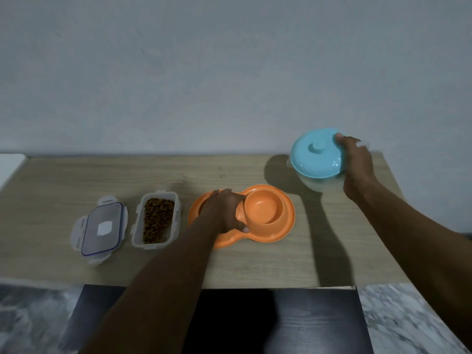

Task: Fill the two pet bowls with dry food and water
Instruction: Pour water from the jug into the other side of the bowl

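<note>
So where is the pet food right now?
In the head view, the food box sits open on the table, left of centre, between its lid on the left and the orange bowl on the right.

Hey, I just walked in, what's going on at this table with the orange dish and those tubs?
A person is getting ready to fill the orange double pet bowl. Their left hand rests on its left half and hides that side; the right bowl is empty. Their right hand grips the blue-lidded container at the right end of the table, lid on. The dry food tub sits open left of the bowl, its clear lid beside it.
</note>
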Tool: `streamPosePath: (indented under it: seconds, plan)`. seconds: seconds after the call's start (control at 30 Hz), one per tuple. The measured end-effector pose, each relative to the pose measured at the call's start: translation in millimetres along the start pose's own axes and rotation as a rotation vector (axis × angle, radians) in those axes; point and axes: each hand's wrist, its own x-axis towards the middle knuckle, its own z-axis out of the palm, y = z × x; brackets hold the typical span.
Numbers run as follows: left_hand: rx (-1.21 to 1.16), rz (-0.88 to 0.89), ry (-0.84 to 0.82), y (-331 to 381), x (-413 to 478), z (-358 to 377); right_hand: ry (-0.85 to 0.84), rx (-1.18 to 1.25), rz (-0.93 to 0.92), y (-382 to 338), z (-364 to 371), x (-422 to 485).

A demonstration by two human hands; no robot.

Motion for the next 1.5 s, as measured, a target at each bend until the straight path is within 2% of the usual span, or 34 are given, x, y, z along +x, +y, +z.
streamPosePath:
  seconds: [0.27,0.73,1.5]
  plan:
    - [0.038,0.008,-0.025,-5.7,0.7,2.1,-0.090,-0.172,-0.152,11.1,4.6,-37.8]
    - [0.003,-0.057,-0.063,-3.5,1.0,1.8,-0.117,-0.507,-0.289,14.0,20.5,-58.5]
    - [0.014,-0.071,-0.066,0.5,-0.2,-3.7,-0.083,-0.573,-0.443,-47.6,19.2,-61.5]
